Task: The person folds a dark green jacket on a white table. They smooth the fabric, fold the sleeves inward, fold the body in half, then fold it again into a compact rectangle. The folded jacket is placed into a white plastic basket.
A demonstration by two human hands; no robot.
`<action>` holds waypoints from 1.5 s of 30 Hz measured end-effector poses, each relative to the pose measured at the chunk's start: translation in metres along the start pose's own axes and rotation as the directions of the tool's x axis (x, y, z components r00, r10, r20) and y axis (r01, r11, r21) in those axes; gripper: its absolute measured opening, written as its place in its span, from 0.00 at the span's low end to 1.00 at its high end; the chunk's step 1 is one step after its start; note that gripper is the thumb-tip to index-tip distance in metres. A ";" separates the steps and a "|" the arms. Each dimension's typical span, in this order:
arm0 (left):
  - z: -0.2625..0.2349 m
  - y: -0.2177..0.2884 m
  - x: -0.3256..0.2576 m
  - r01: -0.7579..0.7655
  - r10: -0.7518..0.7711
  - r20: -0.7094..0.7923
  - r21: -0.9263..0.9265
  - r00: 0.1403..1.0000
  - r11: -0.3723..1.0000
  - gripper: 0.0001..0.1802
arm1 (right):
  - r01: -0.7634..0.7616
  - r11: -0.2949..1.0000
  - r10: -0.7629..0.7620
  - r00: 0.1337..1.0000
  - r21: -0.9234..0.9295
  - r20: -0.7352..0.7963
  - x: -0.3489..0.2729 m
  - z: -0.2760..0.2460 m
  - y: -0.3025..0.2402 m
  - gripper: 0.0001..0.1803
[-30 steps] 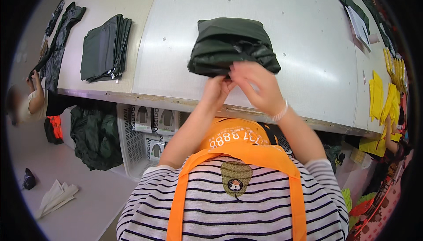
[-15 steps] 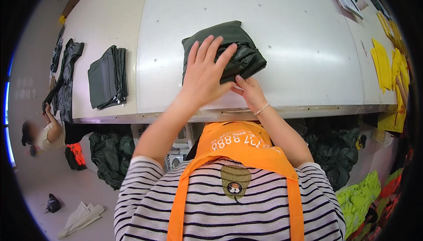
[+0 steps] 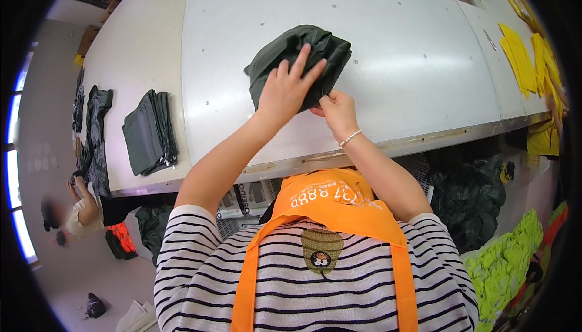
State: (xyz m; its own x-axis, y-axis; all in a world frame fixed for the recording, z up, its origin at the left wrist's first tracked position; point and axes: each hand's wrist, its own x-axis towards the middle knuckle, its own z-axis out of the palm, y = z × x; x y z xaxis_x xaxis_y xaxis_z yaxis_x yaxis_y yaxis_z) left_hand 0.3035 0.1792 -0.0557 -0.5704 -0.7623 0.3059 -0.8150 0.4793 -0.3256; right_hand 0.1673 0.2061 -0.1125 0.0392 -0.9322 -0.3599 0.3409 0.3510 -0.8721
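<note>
Pressing down flat, the left hand lies with its fingers spread on top of a folded dark green cloth bundle. That hand is open and does not grab. Right beside it, the right hand pinches the near edge of the bundle with its fingertips closed on the cloth. A pearl bracelet sits on that wrist. The bundle rests on the big white table, near the front edge. Far off to the left lies a stack of dark folded cloth. Yellow cloth pieces lie at the right end of the table.
</note>
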 end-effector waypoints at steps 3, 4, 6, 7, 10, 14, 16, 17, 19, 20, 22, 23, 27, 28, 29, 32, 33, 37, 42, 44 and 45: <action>0.015 0.003 -0.001 -0.037 0.036 -0.021 -0.078 0.999 0.996 0.34 | 0.013 0.999 -0.012 1.000 -0.040 0.009 0.004 -0.008 0.009 0.08; 0.018 0.009 -0.007 -0.093 0.092 -0.021 -0.098 0.996 0.991 0.35 | -0.004 0.999 0.004 1.000 -0.049 0.000 0.005 -0.011 0.010 0.08; 0.024 0.023 -0.024 -0.134 0.141 0.049 -0.123 0.989 0.983 0.35 | -0.062 0.997 0.061 0.998 -0.052 -0.022 -0.004 -0.015 0.013 0.08; 0.028 0.025 -0.026 -0.124 0.128 0.027 -0.117 0.991 0.985 0.35 | -0.054 0.997 0.052 0.998 -0.049 -0.034 -0.006 -0.017 0.014 0.08; 0.036 0.029 -0.025 -0.092 0.071 -0.104 -0.206 0.992 0.974 0.36 | -0.029 0.998 0.027 0.998 -0.050 -0.049 -0.007 -0.024 0.016 0.07; -0.002 0.020 0.014 0.082 -0.082 0.017 -0.350 0.997 0.933 0.50 | 0.001 0.998 -0.004 0.999 -0.057 -0.052 -0.001 -0.035 0.021 0.08; 0.008 0.023 0.013 0.055 -0.033 0.055 -0.458 0.998 0.887 0.49 | -0.003 0.998 0.000 0.998 -0.065 -0.060 -0.002 -0.037 0.021 0.08; 0.012 0.025 0.013 0.043 -0.007 0.073 -0.507 0.997 0.861 0.48 | -0.009 0.997 0.004 0.998 -0.072 -0.060 -0.003 -0.037 0.019 0.08; 0.015 0.032 0.007 0.051 -0.046 0.022 -0.518 0.999 0.854 0.44 | -0.025 0.998 0.022 0.998 -0.056 -0.066 -0.003 -0.038 0.018 0.08; 0.019 0.036 0.004 0.078 -0.070 0.035 -0.527 0.997 0.846 0.43 | -0.037 0.999 0.035 0.997 -0.034 -0.070 -0.002 -0.038 0.019 0.08; 0.013 0.042 0.003 0.149 -0.123 0.084 -0.512 0.989 0.846 0.40 | -0.047 0.999 0.047 0.996 -0.005 -0.080 -0.003 -0.038 0.019 0.08; 0.016 0.046 0.001 0.124 -0.107 0.062 -0.484 0.992 0.866 0.40 | -0.046 0.999 0.046 0.995 0.002 -0.087 -0.004 -0.038 0.018 0.08; 0.022 0.053 -0.002 0.003 -0.002 0.004 -0.353 1.000 0.936 0.37 | -0.032 0.999 0.030 0.995 -0.023 -0.096 0.000 -0.041 0.025 0.07; 0.022 0.049 0.001 0.004 0.011 0.038 -0.372 0.999 0.928 0.37 | -0.035 0.999 0.034 0.994 -0.008 -0.109 -0.002 -0.041 0.024 0.07; 0.020 0.044 0.005 0.005 0.025 0.072 -0.390 0.997 0.921 0.38 | -0.037 0.999 0.038 0.992 0.007 -0.121 -0.005 -0.041 0.024 0.07; 0.015 0.022 0.019 0.132 -0.092 0.098 -0.569 0.991 0.812 0.36 | 0.007 0.994 -0.021 0.993 -0.112 -0.120 -0.005 -0.050 0.018 0.05; 0.013 0.018 0.024 0.144 -0.096 0.112 -0.611 0.989 0.779 0.35 | 0.032 0.983 -0.052 0.993 -0.179 -0.110 -0.004 -0.052 0.016 0.04; 0.021 0.015 0.019 0.127 -0.059 0.130 -0.617 0.990 0.777 0.39 | 0.482 -0.002 -0.795 0.531 -0.876 0.293 -0.014 -0.035 -0.024 0.02; 0.022 0.021 0.025 0.090 -0.007 0.130 -0.647 0.992 0.757 0.41 | 0.412 -0.302 -0.113 0.880 -0.860 0.461 0.022 -0.039 -0.011 0.07; 0.026 0.026 0.023 0.101 0.048 0.227 -0.603 0.973 0.791 0.41 | 0.335 -0.411 -0.101 0.908 -0.848 0.407 0.038 -0.047 0.002 0.05; 0.027 0.025 0.023 0.086 0.077 0.248 -0.585 0.966 0.807 0.40 | 0.363 -0.397 -0.159 0.878 -0.843 0.453 0.038 -0.060 0.005 0.06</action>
State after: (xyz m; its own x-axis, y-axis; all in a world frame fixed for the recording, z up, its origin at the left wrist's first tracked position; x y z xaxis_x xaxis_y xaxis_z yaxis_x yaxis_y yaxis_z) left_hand 0.2726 0.1624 -0.0806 -0.5884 -0.8071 0.0486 -0.7658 0.5755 0.2869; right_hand 0.1143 0.1771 -0.1501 0.4054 -0.9137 -0.0275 -0.9129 -0.4031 -0.0633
